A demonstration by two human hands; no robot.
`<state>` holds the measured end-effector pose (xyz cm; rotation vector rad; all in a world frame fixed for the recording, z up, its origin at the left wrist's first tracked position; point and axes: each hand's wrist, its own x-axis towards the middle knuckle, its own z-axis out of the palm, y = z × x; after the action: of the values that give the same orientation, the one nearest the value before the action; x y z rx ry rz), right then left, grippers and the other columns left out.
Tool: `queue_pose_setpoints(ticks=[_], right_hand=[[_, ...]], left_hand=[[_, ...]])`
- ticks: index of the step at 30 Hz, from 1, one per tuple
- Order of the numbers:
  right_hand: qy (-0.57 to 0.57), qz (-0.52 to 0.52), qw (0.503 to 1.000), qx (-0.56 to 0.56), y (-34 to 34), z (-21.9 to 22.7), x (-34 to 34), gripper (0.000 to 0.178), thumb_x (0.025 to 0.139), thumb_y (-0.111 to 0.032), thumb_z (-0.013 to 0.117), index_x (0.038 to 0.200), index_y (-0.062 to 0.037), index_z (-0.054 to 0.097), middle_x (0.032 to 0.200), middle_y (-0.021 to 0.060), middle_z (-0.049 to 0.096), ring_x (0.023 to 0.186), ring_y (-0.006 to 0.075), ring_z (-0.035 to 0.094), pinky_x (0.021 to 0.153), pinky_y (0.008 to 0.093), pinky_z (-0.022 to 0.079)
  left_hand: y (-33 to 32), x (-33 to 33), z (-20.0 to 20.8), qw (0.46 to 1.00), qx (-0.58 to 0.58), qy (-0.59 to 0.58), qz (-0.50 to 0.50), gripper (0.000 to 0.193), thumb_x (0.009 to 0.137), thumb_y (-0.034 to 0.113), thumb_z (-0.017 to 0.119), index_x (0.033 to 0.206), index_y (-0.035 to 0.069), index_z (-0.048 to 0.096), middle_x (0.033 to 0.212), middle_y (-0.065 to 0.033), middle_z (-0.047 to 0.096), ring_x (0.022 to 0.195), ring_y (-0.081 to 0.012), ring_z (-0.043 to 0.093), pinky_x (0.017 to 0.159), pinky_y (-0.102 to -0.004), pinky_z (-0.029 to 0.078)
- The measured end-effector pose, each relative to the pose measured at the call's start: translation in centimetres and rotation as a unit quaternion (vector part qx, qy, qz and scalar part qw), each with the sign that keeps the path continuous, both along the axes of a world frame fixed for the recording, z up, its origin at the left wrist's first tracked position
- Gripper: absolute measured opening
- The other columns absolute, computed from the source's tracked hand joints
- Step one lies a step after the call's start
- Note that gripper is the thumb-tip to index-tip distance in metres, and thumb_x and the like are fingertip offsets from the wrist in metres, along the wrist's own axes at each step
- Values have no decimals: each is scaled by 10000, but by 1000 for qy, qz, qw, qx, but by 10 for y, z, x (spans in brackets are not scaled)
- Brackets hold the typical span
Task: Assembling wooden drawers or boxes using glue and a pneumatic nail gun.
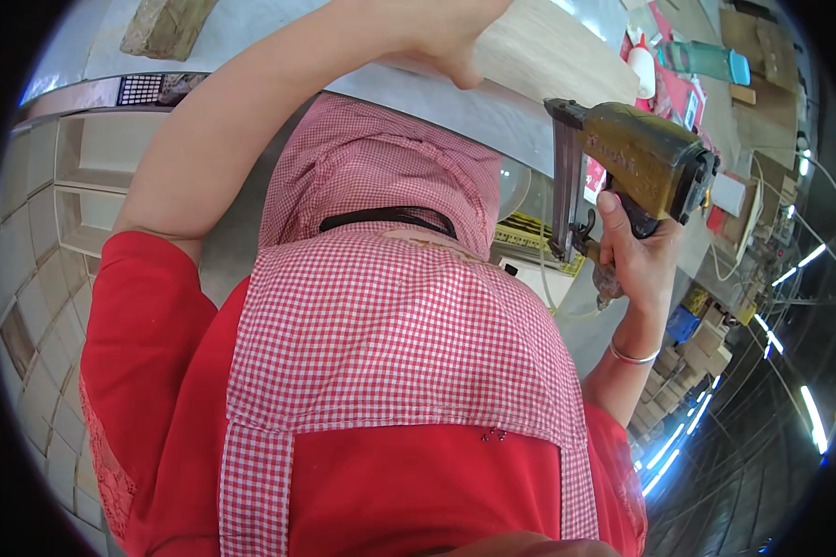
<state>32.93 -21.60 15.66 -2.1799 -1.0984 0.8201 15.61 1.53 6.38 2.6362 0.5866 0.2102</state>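
My right hand (643, 255) is wrapped round the handle of a pneumatic nail gun (636, 144). The gun has a worn yellow-brown body and a dark magazine, and it is held up at the right, in front of the bench edge. At the top, my left hand (446, 37) grips a pale wooden board (553, 51) lying on the workbench (515, 125). Its thumb shows against the board, while the other fingers are mostly cut off by the upper edge of the view. The gun's nose and the board appear apart.
A block of wood (167, 26) lies on the bench at the upper left. A white glue bottle with a red cap (641, 67) and a teal bottle (701, 60) are at the upper right. White box-like shelves (102, 153) stand at the left. Stacked cartons (683, 371) are far right.
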Motion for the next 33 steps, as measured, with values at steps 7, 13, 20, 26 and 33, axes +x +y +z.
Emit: queue_pose_setpoints(ticks=[7, 13, 20, 26, 33], right_hand=[[17, -16, 1000, -15, 13, -4, -13, 247, 886, -228, 736, 917, -5, 633, 582, -1, 551, 426, 66, 467, 394, 229, 343], [47, -66, 997, -1, 10, -9, -18, 254, 898, -192, 718, 1007, 7, 605, 614, 0, 547, 424, 66, 459, 392, 228, 351], [-26, -23, 998, -52, 16, -6, -18, 249, 905, -163, 706, 1045, 9, 594, 639, 1, 551, 426, 63, 452, 392, 226, 357], [-2, -33, 999, 2, 13, 3, -22, 240, 897, -151, 714, 1031, 15, 605, 673, 20, 582, 430, 61, 457, 397, 215, 361], [53, 29, 998, 4, 20, 23, -33, 349, 846, -175, 781, 1110, 7, 647, 817, 7, 653, 645, 63, 564, 558, 212, 442]], left_hand=[[5, -1, -9, 998, -55, -26, 13, 819, 538, 286, 879, 1205, -61, 553, 980, -219, 670, 844, -300, 678, 741, -366, 548], [7, -5, 34, 998, 40, 33, 37, 817, 553, 396, 856, 1196, 3, 541, 1129, -192, 599, 1113, -319, 553, 946, -500, 415], [7, -44, 9, 997, -4, -77, 26, 1103, 552, 455, 875, 1407, -15, 361, 1367, -270, 434, 1315, -368, 407, 1081, -525, 320], [26, -103, -57, 975, -34, -221, 12, 1339, 548, 492, 890, 1510, -39, 124, 1520, -325, 209, 1438, -401, 219, 1182, -462, 198], [13, -53, -53, 952, -178, -245, 46, 1329, 549, 431, 888, 1487, -94, 107, 1509, -324, 225, 1422, -403, 240, 1180, -412, 214]])
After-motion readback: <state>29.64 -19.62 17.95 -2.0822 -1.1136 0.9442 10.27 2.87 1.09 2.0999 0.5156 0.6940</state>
